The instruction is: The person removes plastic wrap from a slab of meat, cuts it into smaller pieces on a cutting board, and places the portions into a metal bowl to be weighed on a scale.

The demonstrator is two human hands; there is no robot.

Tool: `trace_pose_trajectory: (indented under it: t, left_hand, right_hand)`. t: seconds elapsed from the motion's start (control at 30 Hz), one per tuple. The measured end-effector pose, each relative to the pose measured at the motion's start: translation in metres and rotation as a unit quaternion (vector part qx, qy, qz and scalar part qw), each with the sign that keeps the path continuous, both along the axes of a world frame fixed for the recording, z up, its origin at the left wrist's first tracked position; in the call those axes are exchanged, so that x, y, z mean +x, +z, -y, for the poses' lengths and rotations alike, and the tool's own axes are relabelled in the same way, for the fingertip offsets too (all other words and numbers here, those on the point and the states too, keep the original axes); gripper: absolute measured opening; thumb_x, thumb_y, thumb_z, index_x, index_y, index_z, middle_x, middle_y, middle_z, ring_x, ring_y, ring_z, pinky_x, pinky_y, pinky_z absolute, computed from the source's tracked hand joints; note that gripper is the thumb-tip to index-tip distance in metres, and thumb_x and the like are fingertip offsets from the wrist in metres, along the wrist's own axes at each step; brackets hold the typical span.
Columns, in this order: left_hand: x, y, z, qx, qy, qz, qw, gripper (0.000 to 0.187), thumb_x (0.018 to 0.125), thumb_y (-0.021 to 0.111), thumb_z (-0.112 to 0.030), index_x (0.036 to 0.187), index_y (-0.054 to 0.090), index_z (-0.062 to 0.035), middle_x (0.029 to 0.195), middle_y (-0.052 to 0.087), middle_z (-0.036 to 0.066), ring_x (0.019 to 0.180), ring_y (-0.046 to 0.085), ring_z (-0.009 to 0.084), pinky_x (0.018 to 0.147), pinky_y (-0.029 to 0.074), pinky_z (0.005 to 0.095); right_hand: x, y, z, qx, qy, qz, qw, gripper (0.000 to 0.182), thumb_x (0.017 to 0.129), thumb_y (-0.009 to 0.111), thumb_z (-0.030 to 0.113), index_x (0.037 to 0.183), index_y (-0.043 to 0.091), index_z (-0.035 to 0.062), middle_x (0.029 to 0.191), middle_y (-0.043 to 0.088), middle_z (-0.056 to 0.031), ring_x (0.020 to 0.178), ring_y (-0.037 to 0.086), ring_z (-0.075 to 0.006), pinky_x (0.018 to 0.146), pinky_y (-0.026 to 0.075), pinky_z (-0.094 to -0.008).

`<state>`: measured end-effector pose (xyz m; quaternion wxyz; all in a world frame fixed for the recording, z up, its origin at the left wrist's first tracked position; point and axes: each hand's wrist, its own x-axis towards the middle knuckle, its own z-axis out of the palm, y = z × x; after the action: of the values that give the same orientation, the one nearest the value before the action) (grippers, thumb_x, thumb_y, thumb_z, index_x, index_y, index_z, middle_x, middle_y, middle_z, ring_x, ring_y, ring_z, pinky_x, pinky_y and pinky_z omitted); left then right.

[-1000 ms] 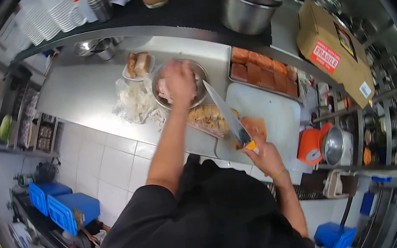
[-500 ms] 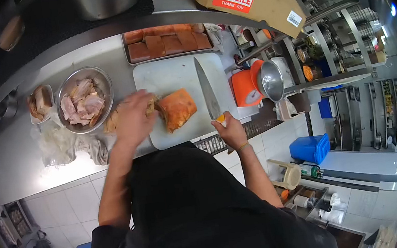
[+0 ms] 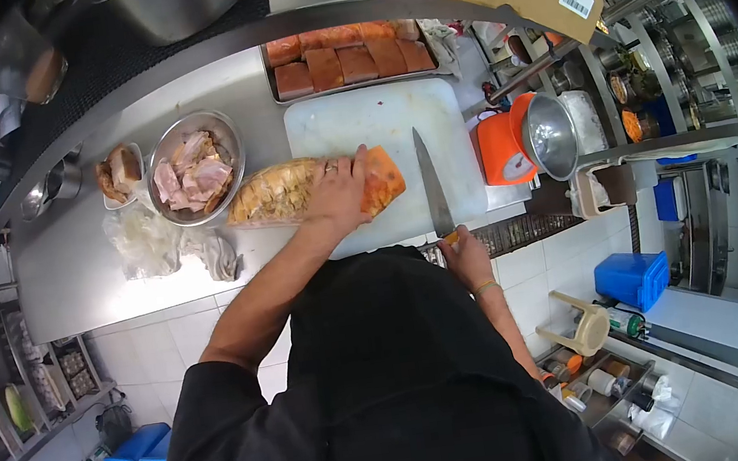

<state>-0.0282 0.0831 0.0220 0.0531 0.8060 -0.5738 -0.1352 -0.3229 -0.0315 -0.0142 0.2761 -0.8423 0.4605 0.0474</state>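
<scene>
My left hand [image 3: 337, 193] lies over the left end of an orange-skinned block of meat [image 3: 383, 178], its fingers curved round the top. The block looks like pork belly and rests on the white cutting board [image 3: 356, 121]. To its left, touching or nearly so, is a long clear bag of chopped yellowish-brown pieces [image 3: 277, 194]; the contact is hidden under my hand. My right hand [image 3: 469, 258] is closed round the yellow handle of a large kitchen knife [image 3: 434, 186]. Its blade points away from me over the board's right side, apart from the meat.
A metal tray [image 3: 360, 84] of reddish meat blocks sits behind the board. Left are a steel bowl [image 3: 239, 168] of pale meat slices, a small container of meat [image 3: 120, 176], a plastic bag [image 3: 138, 240] and a cloth [image 3: 221, 256]. An orange scale [image 3: 499, 150] stands right.
My left hand has moved right and settled on the meat block. The bagged pieces show more fully, nearer the block. My right hand keeps the knife. The whole view has shifted.
</scene>
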Motion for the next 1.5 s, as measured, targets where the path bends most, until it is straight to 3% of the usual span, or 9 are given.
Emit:
trace_pose_trajectory:
  t: [0.3, 0.5, 0.7, 1.0, 1.1, 1.2, 1.3, 1.5]
  left_hand:
    - [-0.011, -0.007, 0.051, -0.038, 0.154, -0.072, 0.985, 0.127, 0.073, 0.089, -0.059, 0.166, 0.024, -0.0028, 0.142, 0.057, 0.023, 0.133, 0.057, 0.0384, 0.116, 0.04, 0.0475]
    - [0.008, -0.025, 0.035, -0.081, 0.138, -0.124, 0.979, 0.116, 0.078, 0.088, -0.052, 0.166, 0.027, -0.0088, 0.147, 0.057, 0.022, 0.138, 0.055, 0.0402, 0.115, 0.042, 0.0496]
    - [0.012, -0.003, 0.049, -0.012, 0.141, -0.138, 0.98, 0.113, 0.077, 0.088, -0.044, 0.166, 0.027, -0.0093, 0.151, 0.055, 0.022, 0.14, 0.054, 0.0385, 0.118, 0.042, 0.05]
    - [0.04, -0.027, 0.08, -0.036, -0.038, -0.229, 0.972, 0.108, 0.072, 0.091, -0.035, 0.163, 0.038, -0.0104, 0.153, 0.054, 0.022, 0.142, 0.051, 0.0399, 0.12, 0.04, 0.0453]
    - [0.041, -0.034, 0.071, -0.104, -0.018, -0.209, 0.972, 0.1, 0.072, 0.091, -0.034, 0.157, 0.045, -0.0094, 0.151, 0.054, 0.021, 0.139, 0.052, 0.0394, 0.12, 0.041, 0.045]
    - [0.033, -0.01, 0.055, -0.128, 0.079, -0.204, 0.967, 0.088, 0.071, 0.093, -0.032, 0.146, 0.053, -0.0083, 0.146, 0.055, 0.019, 0.135, 0.054, 0.0383, 0.118, 0.042, 0.0449]
    - [0.025, -0.012, 0.05, -0.16, 0.083, -0.22, 0.959, 0.081, 0.07, 0.092, -0.032, 0.139, 0.056, -0.0094, 0.143, 0.055, 0.016, 0.135, 0.054, 0.0372, 0.118, 0.043, 0.0449]
    - [0.007, -0.013, 0.051, -0.151, 0.102, -0.204, 0.962, 0.081, 0.07, 0.094, -0.027, 0.138, 0.053, -0.0104, 0.14, 0.059, 0.014, 0.132, 0.057, 0.0372, 0.113, 0.047, 0.0454]
  right_hand:
    - [0.011, 0.012, 0.012, 0.026, 0.027, 0.001, 0.999, 0.042, 0.098, 0.072, 0.039, 0.109, 0.055, 0.0023, 0.092, 0.072, -0.0305, 0.092, 0.069, -0.0532, 0.079, 0.054, -0.0595]
    - [0.005, 0.015, 0.015, 0.038, 0.033, 0.012, 0.999, 0.041, 0.098, 0.073, 0.037, 0.11, 0.055, 0.0027, 0.093, 0.073, -0.0301, 0.093, 0.069, -0.0525, 0.079, 0.054, -0.0594]
    - [-0.004, 0.023, 0.02, 0.015, 0.024, 0.045, 0.999, 0.039, 0.098, 0.074, 0.034, 0.11, 0.054, 0.0024, 0.093, 0.073, -0.0298, 0.091, 0.07, -0.0522, 0.078, 0.054, -0.0598]
    - [0.008, 0.056, 0.022, -0.05, 0.029, 0.073, 0.996, 0.035, 0.099, 0.072, 0.029, 0.109, 0.052, 0.0028, 0.087, 0.072, -0.0286, 0.086, 0.069, -0.0518, 0.073, 0.054, -0.0594]
    - [0.017, 0.071, 0.02, -0.066, 0.052, 0.052, 0.995, 0.033, 0.099, 0.07, 0.028, 0.109, 0.052, 0.0029, 0.085, 0.071, -0.0277, 0.084, 0.069, -0.0511, 0.072, 0.055, -0.0592]
    - [0.029, 0.086, 0.014, -0.073, 0.076, 0.011, 0.994, 0.032, 0.1, 0.068, 0.029, 0.111, 0.052, 0.0033, 0.088, 0.072, -0.0254, 0.086, 0.071, -0.0485, 0.075, 0.056, -0.0585]
    - [0.039, 0.092, 0.011, -0.068, 0.094, -0.034, 0.993, 0.031, 0.1, 0.066, 0.029, 0.113, 0.052, 0.0038, 0.092, 0.073, -0.0236, 0.089, 0.072, -0.0464, 0.077, 0.056, -0.0576]
    - [0.053, 0.1, 0.007, -0.054, 0.12, -0.087, 0.987, 0.031, 0.1, 0.066, 0.028, 0.116, 0.053, 0.0044, 0.093, 0.074, -0.0223, 0.09, 0.073, -0.0446, 0.079, 0.057, -0.0559]
